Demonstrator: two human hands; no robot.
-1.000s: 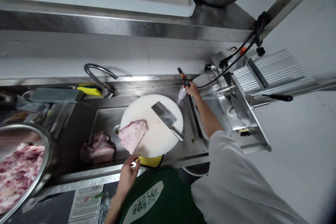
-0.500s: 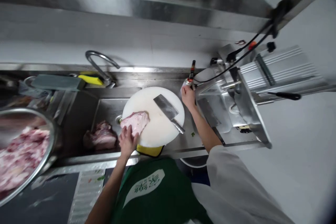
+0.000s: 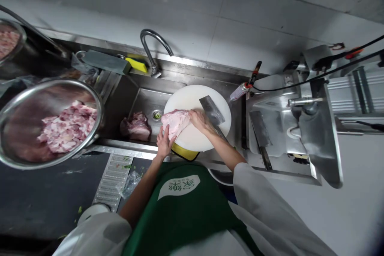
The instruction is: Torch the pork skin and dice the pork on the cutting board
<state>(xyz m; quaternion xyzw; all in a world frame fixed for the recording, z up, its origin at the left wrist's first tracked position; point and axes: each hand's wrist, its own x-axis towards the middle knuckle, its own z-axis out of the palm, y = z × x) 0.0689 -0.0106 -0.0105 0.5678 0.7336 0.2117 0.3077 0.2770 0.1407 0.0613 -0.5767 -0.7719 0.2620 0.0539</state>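
A slab of raw pink meat (image 3: 175, 121) lies on the left part of a round white cutting board (image 3: 192, 100) that rests over the sink edge. My left hand (image 3: 164, 143) presses on the near end of the meat with fingers spread. My right hand (image 3: 198, 120) grips the right end of the same slab. A steel cleaver (image 3: 211, 110) lies flat on the board just right of my right hand, untouched.
Another piece of meat (image 3: 136, 125) sits in the sink (image 3: 144, 100) under the faucet (image 3: 151, 48). A steel bowl of cut meat (image 3: 67, 128) stands at left. A gas torch can (image 3: 241, 90) leans behind the board. A meat slicer (image 3: 303, 120) fills the right.
My right hand left the torch can by the slicer and came onto the meat. My left hand slid up onto the slab. The view swung right and down.
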